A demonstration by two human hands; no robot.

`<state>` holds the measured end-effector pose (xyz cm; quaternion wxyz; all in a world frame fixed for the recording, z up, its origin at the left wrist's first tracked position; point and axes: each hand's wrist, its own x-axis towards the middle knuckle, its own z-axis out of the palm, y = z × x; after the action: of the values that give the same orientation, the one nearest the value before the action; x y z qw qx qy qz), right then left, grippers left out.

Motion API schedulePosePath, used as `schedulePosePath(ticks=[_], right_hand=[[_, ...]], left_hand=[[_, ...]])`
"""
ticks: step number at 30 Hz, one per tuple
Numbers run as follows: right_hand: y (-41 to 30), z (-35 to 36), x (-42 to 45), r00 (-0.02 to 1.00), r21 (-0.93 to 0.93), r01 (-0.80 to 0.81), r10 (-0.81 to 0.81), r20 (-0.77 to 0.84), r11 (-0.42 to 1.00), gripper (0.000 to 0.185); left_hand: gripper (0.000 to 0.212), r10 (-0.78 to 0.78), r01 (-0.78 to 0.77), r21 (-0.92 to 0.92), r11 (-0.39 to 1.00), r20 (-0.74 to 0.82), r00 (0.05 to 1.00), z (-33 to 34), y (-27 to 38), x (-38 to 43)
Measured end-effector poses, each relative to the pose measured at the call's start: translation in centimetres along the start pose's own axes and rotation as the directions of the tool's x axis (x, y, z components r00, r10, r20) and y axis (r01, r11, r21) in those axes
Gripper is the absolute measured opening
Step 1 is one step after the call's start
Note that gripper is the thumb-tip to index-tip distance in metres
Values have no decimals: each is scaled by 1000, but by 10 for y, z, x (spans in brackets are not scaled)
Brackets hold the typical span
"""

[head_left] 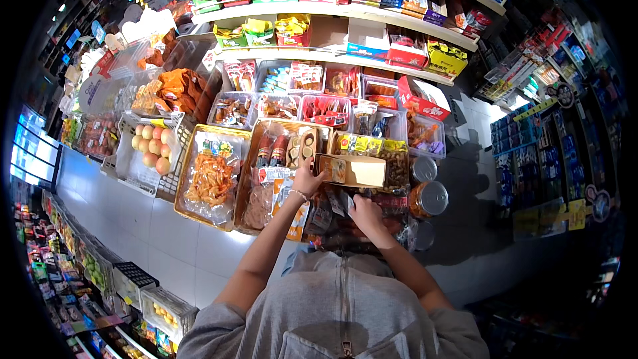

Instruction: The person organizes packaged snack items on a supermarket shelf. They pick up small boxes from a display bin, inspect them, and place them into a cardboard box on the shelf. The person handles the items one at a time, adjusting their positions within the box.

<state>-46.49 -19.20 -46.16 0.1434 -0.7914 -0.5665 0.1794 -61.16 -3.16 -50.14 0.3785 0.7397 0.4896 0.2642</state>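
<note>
My left hand [307,178], with a bracelet at the wrist, has its fingers apart at the left end of an open cardboard box [366,172]. An orange packet [333,169] sits in that box's left part. Just beyond the fingers is a brown cardboard holder with round holes [301,149]. My right hand [368,214] is in front of the box, fingers curled at the edge of a grey plastic packet [344,202]. Its fingertips are partly hidden. Dark packaged goods lie below both hands.
A wicker basket [178,199] holds bagged orange snacks on the left. Beside it stands a white plastic crate [144,184] with apples. Clear jars with metal lids [431,198] stand on the right. Shelves [279,8] of boxed snacks rise behind. Tiled floor [214,254] surrounds the display.
</note>
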Motion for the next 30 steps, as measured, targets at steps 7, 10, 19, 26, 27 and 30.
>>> schedulePosePath(ticks=[7,10,19,26,27,30], right_hand=[[-27,-139,-15,983,367,153,-102,-154,917,4],[-20,-99,17,892,344,404,-281,-354,848,10],[9,-25,68,914,-94,398,-403,-39,912,18],[-33,-32,73,995,137,103,-103,-8,985,21],[-41,-32,72,999,192,45,-49,17,980,22],[-60,-22,56,938,153,289,-247,-242,945,16]], left_hand=[[57,-34,34,-4,999,24,999,-3,-7,2],[56,-9,10,-21,1000,44,999,-4,0,6],[30,-2,5,-225,974,13,1000,-3,-9,10],[42,-46,51,-36,998,123,991,-16,6,11],[42,-38,49,-86,995,127,991,-13,-1,12],[47,-11,21,-88,996,113,993,-9,-21,18]])
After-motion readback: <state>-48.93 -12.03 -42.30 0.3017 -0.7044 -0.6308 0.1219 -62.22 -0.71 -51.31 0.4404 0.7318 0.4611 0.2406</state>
